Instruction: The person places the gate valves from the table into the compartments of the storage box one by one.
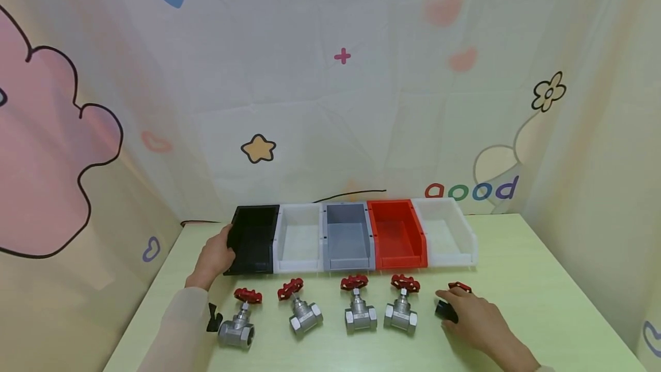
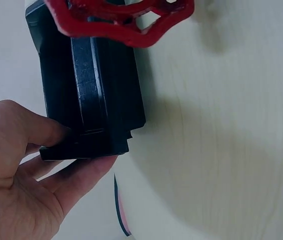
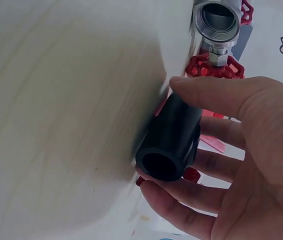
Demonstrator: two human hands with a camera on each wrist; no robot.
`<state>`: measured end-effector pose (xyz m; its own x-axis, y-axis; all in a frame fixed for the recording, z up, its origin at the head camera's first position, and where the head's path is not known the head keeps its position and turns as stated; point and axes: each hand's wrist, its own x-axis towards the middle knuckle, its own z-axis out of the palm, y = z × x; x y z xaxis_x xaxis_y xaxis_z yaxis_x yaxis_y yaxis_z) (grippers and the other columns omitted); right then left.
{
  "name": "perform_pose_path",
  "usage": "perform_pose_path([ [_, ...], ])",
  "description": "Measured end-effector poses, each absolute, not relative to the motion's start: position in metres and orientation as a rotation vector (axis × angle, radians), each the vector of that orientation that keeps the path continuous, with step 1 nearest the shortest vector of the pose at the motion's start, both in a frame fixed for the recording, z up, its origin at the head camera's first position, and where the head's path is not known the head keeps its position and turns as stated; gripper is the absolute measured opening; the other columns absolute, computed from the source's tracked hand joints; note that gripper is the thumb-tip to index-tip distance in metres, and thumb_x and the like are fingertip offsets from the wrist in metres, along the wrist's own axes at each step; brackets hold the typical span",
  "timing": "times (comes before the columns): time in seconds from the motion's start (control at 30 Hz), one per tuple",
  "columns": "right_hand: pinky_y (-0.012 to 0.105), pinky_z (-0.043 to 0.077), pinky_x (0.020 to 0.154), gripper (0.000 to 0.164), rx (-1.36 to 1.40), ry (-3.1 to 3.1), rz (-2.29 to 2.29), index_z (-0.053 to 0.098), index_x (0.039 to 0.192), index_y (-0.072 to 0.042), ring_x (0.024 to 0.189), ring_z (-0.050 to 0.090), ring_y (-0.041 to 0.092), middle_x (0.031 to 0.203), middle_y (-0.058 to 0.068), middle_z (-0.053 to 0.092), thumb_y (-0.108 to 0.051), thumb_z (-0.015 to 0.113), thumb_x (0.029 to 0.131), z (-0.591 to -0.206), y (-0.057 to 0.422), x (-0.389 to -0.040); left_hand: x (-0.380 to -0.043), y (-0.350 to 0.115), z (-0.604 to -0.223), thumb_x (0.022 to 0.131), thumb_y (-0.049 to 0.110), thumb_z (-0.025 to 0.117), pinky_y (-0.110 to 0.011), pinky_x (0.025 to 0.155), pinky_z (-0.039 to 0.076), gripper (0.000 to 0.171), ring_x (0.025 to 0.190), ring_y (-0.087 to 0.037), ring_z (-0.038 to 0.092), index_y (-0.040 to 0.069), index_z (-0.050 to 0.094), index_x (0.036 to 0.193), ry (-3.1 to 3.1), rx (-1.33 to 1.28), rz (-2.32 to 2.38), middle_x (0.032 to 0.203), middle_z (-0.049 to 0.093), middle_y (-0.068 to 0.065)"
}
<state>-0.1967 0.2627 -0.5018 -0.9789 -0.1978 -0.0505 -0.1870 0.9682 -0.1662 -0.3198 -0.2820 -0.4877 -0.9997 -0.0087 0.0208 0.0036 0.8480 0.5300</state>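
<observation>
My left hand (image 1: 210, 258) grips the left wall of a black bin (image 1: 250, 267), at the left end of a row. In the left wrist view, the thumb lies inside that wall and the fingers lie outside it. At the right of the table, my right hand (image 1: 480, 321) holds a black valve (image 1: 446, 312) with a round open pipe end. Its tubular body (image 3: 167, 137) shows between thumb and curled fingers in the right wrist view, with bits of red behind it. The hand hides much of this valve.
Right of the black bin stand a white bin (image 1: 299, 266), a grey bin (image 1: 349, 263), a red bin (image 1: 401, 260) and another white bin (image 1: 451, 259). Several metal valves with red handwheels, including a leftmost valve (image 1: 237, 330), stand in front. A printed curtain (image 1: 310, 102) hangs behind.
</observation>
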Motion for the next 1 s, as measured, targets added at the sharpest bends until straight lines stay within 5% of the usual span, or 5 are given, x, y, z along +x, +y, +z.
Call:
perform_pose_path([
  [0.23,0.059,0.053,0.078,0.054,-0.278,3.024,-0.209,0.066,0.124,-0.010,0.108,0.064,0.039,0.131,0.019,0.060,-0.029,0.082,0.076,-0.504,0.262,-0.200,-0.321,-0.283,-0.489,0.092,0.004,0.043,-0.032,0.051,0.033,0.067,0.049,-0.016,0.037,-0.004,0.020,0.153,-3.004,0.036,-0.865,0.078,0.061,-0.017],
  [0.53,0.057,0.054,0.082,0.046,-0.334,3.098,-0.247,0.068,0.115,-0.006,0.104,0.065,0.038,0.124,0.019,0.063,-0.022,0.083,0.074,-0.509,0.263,-0.199,-0.321,-0.283,-0.491,0.089,0.004,0.046,-0.039,0.064,0.046,0.066,0.066,-0.025,0.054,-0.008,0.025,0.150,-2.990,0.048,-0.831,0.114,0.063,-0.034],
  [0.87,0.049,0.055,0.085,0.033,-0.456,3.151,-0.340,0.070,0.099,-0.004,0.093,0.067,0.029,0.109,0.012,0.066,-0.014,0.084,0.072,-0.512,0.265,-0.200,-0.320,-0.283,-0.492,0.088,0.003,0.044,-0.034,0.055,0.037,0.067,0.054,-0.020,0.044,-0.006,0.024,0.152,-2.988,0.069,-0.862,0.099,0.066,-0.031],
  [1.0,0.048,0.055,0.084,0.032,-0.477,3.161,-0.364,0.071,0.099,-0.005,0.094,0.068,0.029,0.111,0.012,0.066,-0.013,0.085,0.071,-0.513,0.266,-0.199,-0.320,-0.284,-0.492,0.088,0.003,0.044,-0.035,0.059,0.039,0.067,0.059,-0.022,0.047,-0.006,0.024,0.151,-2.991,0.069,-0.859,0.112,0.064,-0.034],
])
